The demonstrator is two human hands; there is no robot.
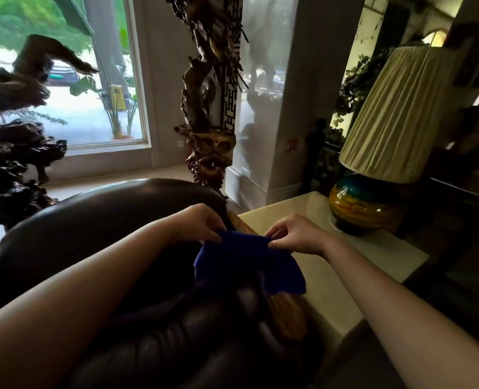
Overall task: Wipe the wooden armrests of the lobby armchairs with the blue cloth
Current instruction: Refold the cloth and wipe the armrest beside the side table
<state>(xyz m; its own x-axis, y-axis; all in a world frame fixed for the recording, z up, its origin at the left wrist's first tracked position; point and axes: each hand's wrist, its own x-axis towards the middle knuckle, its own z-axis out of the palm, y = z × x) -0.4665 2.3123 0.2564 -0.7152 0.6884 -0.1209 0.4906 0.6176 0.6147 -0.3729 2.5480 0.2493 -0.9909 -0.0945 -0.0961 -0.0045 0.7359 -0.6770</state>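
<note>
Both bare forearms are reaching in from the bottom corners, meeting over the dark leather armchair (98,234).

Cloth: the blue cloth (246,265) is showing as deep, even blue, soft and creased, hanging in loose folds. Its top edge is being stretched roughly level between the two hands; the lower edge is drooping unevenly, longest toward the right.

Location: cloth is hanging in the air over the right side of the chair, directly above the wooden armrest (284,310). Whether its lower edge is touching the wood cannot be told. The armrest is showing as a glossy brown strip running away from the camera, partly covered by the cloth.

Edges and room: the armrest is lying just beside the pale tabletop (331,293), whose near edge is running alongside it. A lamp (373,169) with a pleated shade and a round glazed base is standing toward the far end of the tabletop, well apart from the hands. The stretch of tabletop beside the cloth is lying bare. A carved wooden pillar (207,113) is rising behind the chair back.

Fingers: the left hand (202,223) is pinching the cloth's upper left corner, fingers closed on the fabric. The right hand (297,234) is pinching the upper right corner likewise, thumb and fingers pressed together on it.
</note>
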